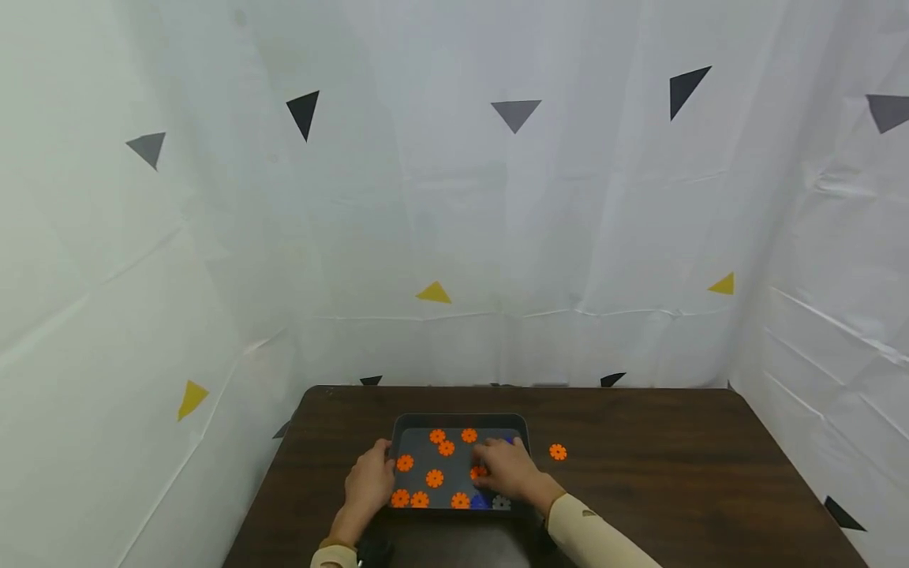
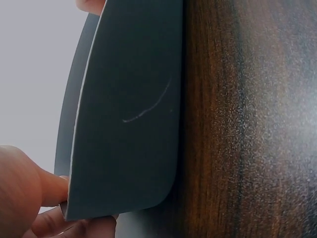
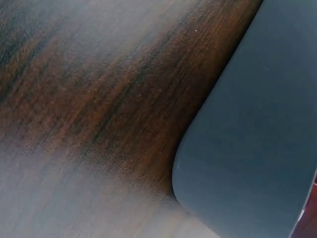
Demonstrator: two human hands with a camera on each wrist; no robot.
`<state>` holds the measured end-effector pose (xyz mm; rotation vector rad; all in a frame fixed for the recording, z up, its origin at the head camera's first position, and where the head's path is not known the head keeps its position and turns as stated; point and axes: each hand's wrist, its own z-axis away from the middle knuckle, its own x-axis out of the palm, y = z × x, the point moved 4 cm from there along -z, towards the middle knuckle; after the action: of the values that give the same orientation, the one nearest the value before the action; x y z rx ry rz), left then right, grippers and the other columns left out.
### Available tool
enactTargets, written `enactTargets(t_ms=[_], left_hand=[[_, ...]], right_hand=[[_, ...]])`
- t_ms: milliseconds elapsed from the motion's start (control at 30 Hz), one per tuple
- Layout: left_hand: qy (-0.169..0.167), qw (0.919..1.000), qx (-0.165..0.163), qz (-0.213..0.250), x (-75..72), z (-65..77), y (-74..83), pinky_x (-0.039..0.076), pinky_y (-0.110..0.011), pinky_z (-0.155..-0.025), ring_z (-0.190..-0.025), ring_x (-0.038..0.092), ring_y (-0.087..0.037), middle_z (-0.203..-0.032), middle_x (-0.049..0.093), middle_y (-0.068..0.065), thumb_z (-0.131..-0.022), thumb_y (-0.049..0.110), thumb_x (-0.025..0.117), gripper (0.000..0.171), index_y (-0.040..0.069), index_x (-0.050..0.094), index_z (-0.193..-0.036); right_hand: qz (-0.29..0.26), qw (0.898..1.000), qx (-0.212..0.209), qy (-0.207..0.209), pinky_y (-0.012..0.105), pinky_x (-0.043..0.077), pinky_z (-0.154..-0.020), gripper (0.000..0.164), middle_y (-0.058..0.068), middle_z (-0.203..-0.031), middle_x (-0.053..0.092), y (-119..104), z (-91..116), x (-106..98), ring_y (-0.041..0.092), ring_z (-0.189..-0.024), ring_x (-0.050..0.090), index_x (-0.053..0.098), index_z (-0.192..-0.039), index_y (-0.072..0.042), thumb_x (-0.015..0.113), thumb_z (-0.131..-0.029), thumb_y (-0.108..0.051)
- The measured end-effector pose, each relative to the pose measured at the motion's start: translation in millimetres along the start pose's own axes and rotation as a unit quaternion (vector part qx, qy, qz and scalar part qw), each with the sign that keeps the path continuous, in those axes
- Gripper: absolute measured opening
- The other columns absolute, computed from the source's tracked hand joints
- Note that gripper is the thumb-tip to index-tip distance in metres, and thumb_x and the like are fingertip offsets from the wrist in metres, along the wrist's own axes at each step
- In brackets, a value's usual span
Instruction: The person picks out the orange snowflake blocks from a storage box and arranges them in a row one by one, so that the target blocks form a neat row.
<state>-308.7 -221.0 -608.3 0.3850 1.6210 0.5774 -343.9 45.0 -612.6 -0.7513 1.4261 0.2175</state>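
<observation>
A dark grey baking tray (image 1: 458,416) lies on the table, with several orange flower-shaped discs (image 1: 435,478) spread over its bottom. At its near right are a blue disc (image 1: 480,502) and a grey disc (image 1: 501,502); more blue shows by the right hand's knuckles. My left hand (image 1: 371,478) grips the tray's left wall (image 2: 124,109), thumb and fingertips at its edge in the left wrist view. Over the tray's right side, my right hand (image 1: 507,469) points its fingers down, thumb and forefinger about an orange disc (image 1: 477,472); I cannot tell whether they pinch it.
One orange disc (image 1: 558,452) lies on the dark wooden table (image 1: 660,473), right of the tray. White sheeting (image 1: 454,221) with black, grey and yellow triangles hangs behind and along both sides. In the right wrist view, the tray's outer wall (image 3: 247,134) stands on the wood.
</observation>
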Motion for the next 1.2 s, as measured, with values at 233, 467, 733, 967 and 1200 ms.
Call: enactTargets(t_ms=[233,467,733,967,1200], left_hand=[[-0.003,1.0000,0.000,-0.001,-1.9,-0.1,2.0,0.045,-0.037,-0.057,-0.072,0.063,-0.017,-0.107,0.075,-0.012,-0.104,0.012,0.066,0.035,0.003,0.063,-0.138],[-0.005,1.0000,0.001,0.002,-1.4,0.3,1.8,0.042,-0.035,-0.055,-0.066,0.058,-0.016,-0.100,0.073,-0.008,-0.105,0.012,0.065,0.035,0.003,0.062,-0.139],[-0.004,1.0000,-0.003,0.004,0.1,1.3,2.2,0.043,-0.036,-0.055,-0.068,0.060,-0.016,-0.102,0.074,-0.009,-0.104,0.012,0.066,0.036,0.003,0.062,-0.139],[-0.008,0.9999,-0.003,0.008,2.4,2.3,1.1,0.041,-0.036,-0.053,-0.064,0.057,-0.016,-0.100,0.073,-0.009,-0.105,0.012,0.064,0.037,0.002,0.061,-0.140],[-0.008,0.9999,0.004,0.009,2.7,0.8,0.1,0.040,-0.034,-0.050,-0.059,0.054,-0.015,-0.096,0.072,-0.008,-0.105,0.012,0.065,0.036,0.002,0.061,-0.140]], right_hand=[[-0.007,1.000,0.017,0.013,0.047,0.040,-0.081,0.030,-0.011,-0.087,0.062,-3.0,0.2,-2.7,0.010,-0.080,0.057,0.064,-0.097,-0.024,0.090,-0.086,-0.034],[0.008,1.000,0.014,0.005,0.052,0.042,-0.086,0.030,-0.011,-0.090,0.071,-8.3,0.5,-4.5,0.012,-0.084,0.065,0.067,-0.099,-0.023,0.091,-0.085,-0.034],[0.019,1.000,0.010,-0.007,0.057,0.043,-0.090,0.022,-0.010,-0.093,0.075,-8.6,0.7,-3.1,0.011,-0.084,0.067,0.073,-0.098,-0.024,0.089,-0.087,-0.033],[-0.029,1.000,-0.006,0.003,0.053,0.041,-0.088,0.016,-0.013,-0.088,0.074,-4.0,3.7,-10.3,0.006,-0.080,0.063,0.077,-0.098,-0.021,0.087,-0.089,-0.027],[-0.058,0.998,-0.008,0.028,0.051,0.040,-0.086,0.014,-0.009,-0.092,0.076,1.2,7.9,-28.1,0.009,-0.082,0.065,0.075,-0.104,-0.018,0.083,-0.094,-0.023]])
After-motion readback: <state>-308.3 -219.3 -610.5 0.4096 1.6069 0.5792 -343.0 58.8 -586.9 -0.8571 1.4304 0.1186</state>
